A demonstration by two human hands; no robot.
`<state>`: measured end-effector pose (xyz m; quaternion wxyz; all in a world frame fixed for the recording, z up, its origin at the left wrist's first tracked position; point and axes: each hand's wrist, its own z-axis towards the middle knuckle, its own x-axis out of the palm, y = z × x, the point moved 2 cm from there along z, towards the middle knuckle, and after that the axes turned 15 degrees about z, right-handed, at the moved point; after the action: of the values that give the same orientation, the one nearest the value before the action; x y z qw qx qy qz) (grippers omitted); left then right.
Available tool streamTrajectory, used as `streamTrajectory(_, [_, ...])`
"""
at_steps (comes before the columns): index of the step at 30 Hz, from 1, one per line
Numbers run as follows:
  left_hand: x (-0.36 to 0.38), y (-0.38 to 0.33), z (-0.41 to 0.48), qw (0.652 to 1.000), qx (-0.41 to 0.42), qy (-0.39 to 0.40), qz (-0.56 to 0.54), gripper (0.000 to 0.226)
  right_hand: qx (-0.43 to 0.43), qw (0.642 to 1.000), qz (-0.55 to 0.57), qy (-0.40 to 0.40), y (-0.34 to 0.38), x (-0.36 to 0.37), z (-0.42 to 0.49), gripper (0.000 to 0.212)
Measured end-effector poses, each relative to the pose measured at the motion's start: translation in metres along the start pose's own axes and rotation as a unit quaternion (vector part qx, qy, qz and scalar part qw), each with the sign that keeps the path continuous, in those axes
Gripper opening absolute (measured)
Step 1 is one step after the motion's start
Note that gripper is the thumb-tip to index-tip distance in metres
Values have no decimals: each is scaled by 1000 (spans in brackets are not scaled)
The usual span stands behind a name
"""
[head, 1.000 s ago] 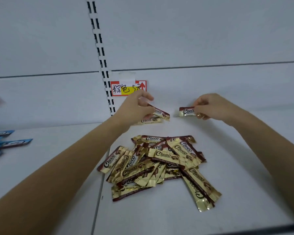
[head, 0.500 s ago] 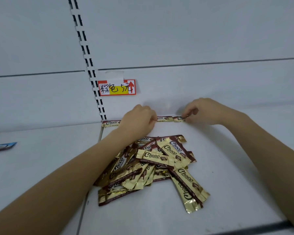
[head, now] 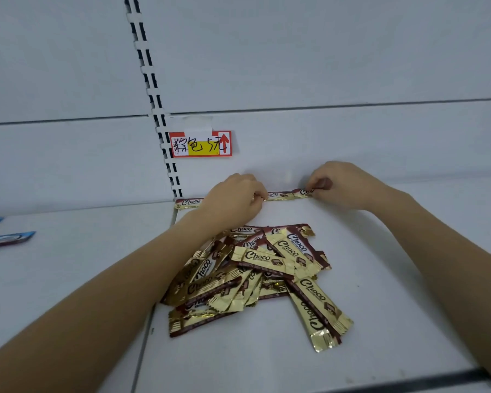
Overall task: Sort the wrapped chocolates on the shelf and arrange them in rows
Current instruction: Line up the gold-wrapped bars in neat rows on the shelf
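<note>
A row of gold-and-brown foil-wrapped Choco bars (head: 278, 195) is laid end to end against the back wall of the white metal shelf (head: 380, 279). One bar's left end is gripped by the curled fingers of the left hand (head: 233, 199); the neighbouring bar's crimped end is pinched by the right hand (head: 340, 185). The loose heap of the same bars (head: 261, 273) is overhung by the left forearm, so it could be dragged or scattered when that arm is drawn back. The row could be skewed if the slippery wrappers are released unevenly.
</note>
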<state>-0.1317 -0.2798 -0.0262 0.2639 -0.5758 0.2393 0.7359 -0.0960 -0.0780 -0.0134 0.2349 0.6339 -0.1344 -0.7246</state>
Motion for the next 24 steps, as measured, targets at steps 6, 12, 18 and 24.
streamTrajectory(6, [-45,23,-15,996,24,78,-44,23,-7,991,99,94,42,1,-11,18])
streamTrajectory(12, [-38,25,-51,974,36,208,-78,25,42,961,82,262,68,11,-24,31])
streamTrajectory(18, [-38,24,-61,954,8,227,-194,14,89,937,172,292,66,8,-31,16])
streamTrajectory(24, [-49,52,-64,948,-59,191,-247,11,87,931,265,234,69,7,-28,11])
